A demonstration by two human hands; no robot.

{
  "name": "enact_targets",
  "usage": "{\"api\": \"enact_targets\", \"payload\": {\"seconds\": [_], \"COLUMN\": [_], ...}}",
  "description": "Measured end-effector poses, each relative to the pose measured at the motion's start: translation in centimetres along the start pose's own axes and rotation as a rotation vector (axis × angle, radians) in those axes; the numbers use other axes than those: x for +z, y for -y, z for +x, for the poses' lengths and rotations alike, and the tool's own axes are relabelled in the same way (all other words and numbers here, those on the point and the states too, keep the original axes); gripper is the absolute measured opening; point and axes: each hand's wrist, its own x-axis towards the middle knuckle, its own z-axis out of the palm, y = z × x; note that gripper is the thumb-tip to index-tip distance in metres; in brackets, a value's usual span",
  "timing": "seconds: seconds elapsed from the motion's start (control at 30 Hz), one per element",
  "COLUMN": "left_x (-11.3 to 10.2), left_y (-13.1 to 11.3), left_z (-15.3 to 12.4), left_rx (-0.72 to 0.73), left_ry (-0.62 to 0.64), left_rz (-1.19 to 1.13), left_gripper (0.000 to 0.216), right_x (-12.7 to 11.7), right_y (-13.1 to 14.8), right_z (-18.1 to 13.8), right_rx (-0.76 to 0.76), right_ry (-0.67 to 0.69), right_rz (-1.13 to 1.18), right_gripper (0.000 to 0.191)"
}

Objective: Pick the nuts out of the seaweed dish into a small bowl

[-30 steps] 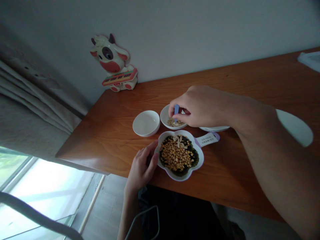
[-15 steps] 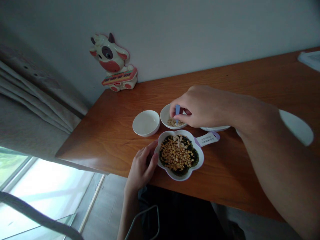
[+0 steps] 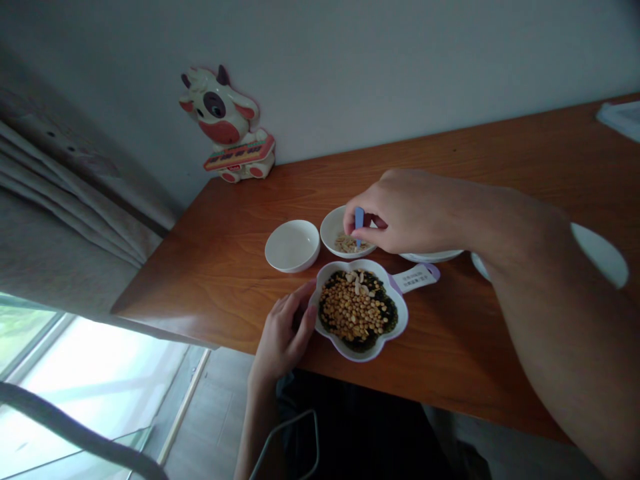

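Near the table's front edge stands a white flower-shaped bowl (image 3: pixel 357 355) with a lilac rim and a labelled handle (image 3: pixel 416 277). Yellow beans (image 3: pixel 355 307) lie in it over dark green bits, with a few pale pieces on top. My left hand (image 3: pixel 285 327) closes round its left rim, thumb towards me. My right hand (image 3: pixel 395 210) reaches over a small white bowl (image 3: pixel 327 227) and pinches what looks like blue tweezers (image 3: pixel 359 219). Their tip points down among pale seed-like pieces (image 3: pixel 347 244) in that bowl. My hand hides part of this bowl.
Left of the small bowl sits another white bowl (image 3: pixel 293 247). More white dishes (image 3: pixel 597 253) stand to the right, partly under my forearm. A cow toy with a keyboard (image 3: pixel 235 137) leans by the wall at the table's back left corner. A curtain (image 3: pixel 65 193) hangs at left.
My right hand and the blue tweezers have shifted slightly to the right within the small bowl. My left hand and the flower-shaped bowl have stayed put.
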Motion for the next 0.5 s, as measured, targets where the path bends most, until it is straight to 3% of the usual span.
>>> {"api": "enact_targets", "payload": {"seconds": [0.5], "left_x": [-0.03], "left_y": [-0.07], "left_z": [-0.12], "left_rx": [-0.01], "left_ry": [0.01], "left_rz": [0.007], "left_gripper": [0.043], "right_x": [-0.17], "right_y": [0.52], "right_z": [-0.08], "right_rx": [0.011], "right_ry": [0.033], "right_rz": [-0.019], "right_gripper": [0.029]}}
